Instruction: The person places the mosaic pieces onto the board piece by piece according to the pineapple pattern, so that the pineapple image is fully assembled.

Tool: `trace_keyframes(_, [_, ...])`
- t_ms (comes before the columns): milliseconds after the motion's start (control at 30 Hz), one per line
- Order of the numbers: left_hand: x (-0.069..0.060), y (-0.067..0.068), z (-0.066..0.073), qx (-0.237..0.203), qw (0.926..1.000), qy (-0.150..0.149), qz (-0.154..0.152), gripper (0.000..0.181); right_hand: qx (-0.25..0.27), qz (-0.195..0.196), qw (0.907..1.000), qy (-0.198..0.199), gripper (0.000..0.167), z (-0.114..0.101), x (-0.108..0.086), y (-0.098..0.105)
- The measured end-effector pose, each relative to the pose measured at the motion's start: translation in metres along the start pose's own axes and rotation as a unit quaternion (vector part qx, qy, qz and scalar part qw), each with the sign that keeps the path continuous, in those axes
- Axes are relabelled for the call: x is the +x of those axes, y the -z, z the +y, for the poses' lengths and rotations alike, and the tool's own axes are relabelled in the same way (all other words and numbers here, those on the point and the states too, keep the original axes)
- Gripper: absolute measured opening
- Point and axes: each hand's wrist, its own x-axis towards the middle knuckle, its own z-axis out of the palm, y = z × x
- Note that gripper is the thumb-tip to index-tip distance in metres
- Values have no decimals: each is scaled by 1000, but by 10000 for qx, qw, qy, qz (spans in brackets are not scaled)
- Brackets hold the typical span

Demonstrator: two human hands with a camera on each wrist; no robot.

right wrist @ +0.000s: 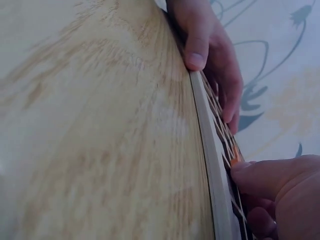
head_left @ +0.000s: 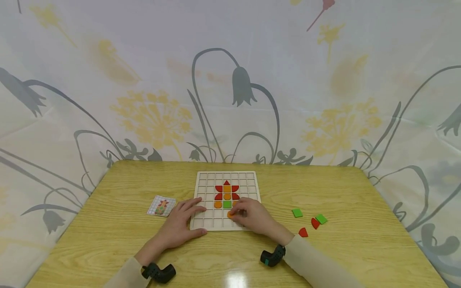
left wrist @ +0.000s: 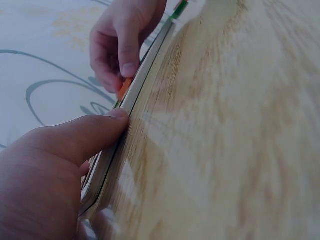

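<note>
At lower centre, seat the orange piece pinched by the right grip flat, outspread left grip steadying the board.

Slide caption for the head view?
Right hand pinches a small orange piece at a square, pale, gridded board; left hand touches its edge.

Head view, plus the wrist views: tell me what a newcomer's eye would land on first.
Probably the red, orange and green pattern on the pale board. There the left hand rests at the board's left side, and the right hand pinches an orange piece below the pattern. Next would likely come the big grey drooping flower on the backdrop behind the table.
</note>
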Motion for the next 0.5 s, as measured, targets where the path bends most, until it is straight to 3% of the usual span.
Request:
trace_keyframes(267, [-1, 1, 1, -78, 9999, 84, -112, 59, -460, -186, 9987, -69, 13, -1, 2, 0])
trace_keyframes(500, [1, 1, 1, -50, 9999, 94, -90, 58, -553, -326, 9977, -223, 15, -4, 5, 2])
